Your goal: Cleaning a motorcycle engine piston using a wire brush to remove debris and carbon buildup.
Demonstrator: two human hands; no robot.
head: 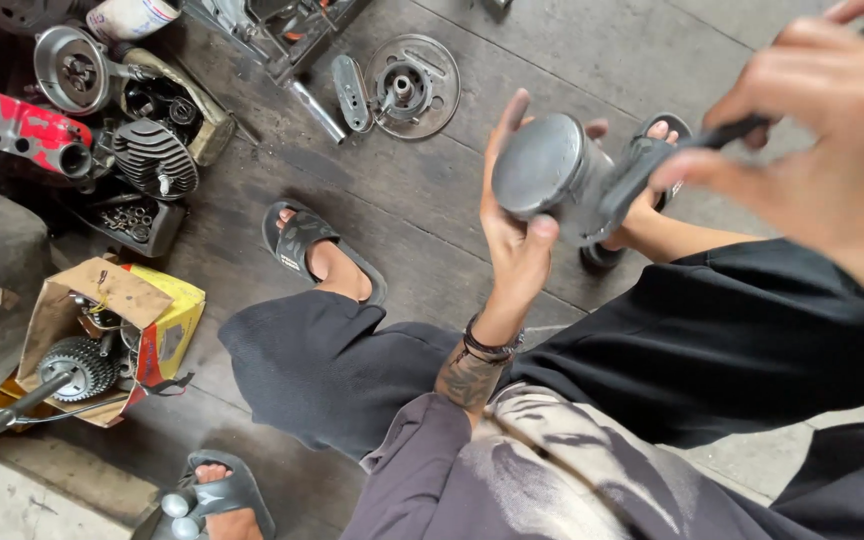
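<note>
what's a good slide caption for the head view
Left hand cradles a grey piston while the right hand holds a dark tool against it.

Repair workshop: engine parts (155,157) on floor (572,40)

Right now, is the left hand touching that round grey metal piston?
Touching. The head view shows the left hand wrapped around the piston: the thumb presses its lower rim and the fingers rise behind it. The right hand holds a dark tool against its side.

Worn plank floor (422,215) with brake plate (404,86), cardboard box (102,335), finned cylinder (155,158).
</note>
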